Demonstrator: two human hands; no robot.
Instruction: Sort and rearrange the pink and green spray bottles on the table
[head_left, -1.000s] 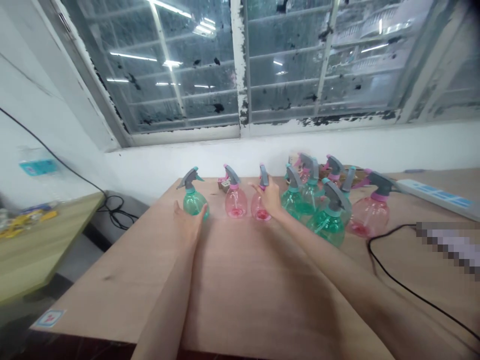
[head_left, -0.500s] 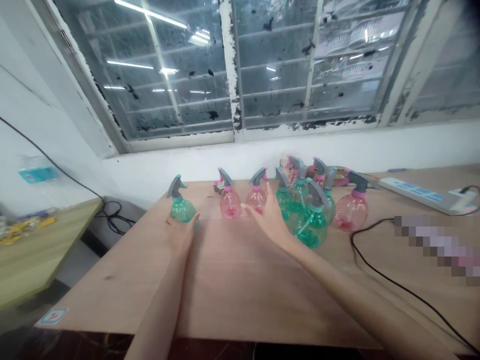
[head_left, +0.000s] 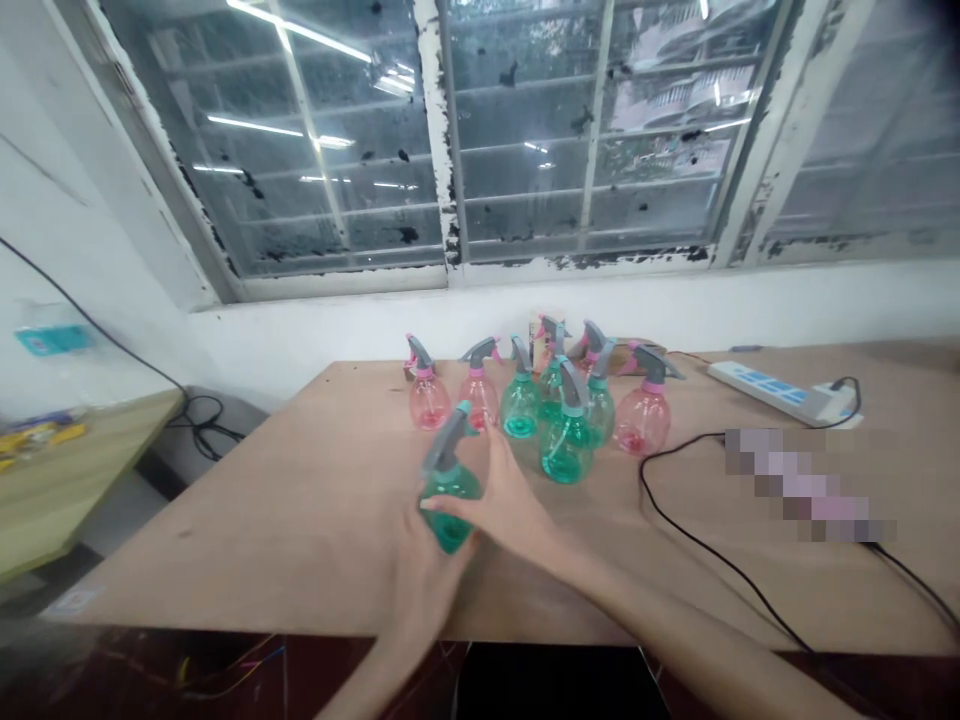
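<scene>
Over one table (head_left: 300,510), left hand (head_left: 424,565) and right hand (head_left: 517,510) surround one green bottle (head_left: 460,483)

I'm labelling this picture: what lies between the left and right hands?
The head view shows a green spray bottle between the left hand and right hand, with the right thumb crossing in front.

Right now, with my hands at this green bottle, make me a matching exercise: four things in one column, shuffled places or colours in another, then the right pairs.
Things
1. Nearest spray bottle
2. Power strip
3. Window
4. Side table

Descriptions
A. At far left, with yellow items on it
B. White and blue, on the main table
C. Green, between left hand and right hand
D. Beyond the main table, its frame's paint peeling

Pairs: 1-C, 2-B, 3-D, 4-A
</scene>
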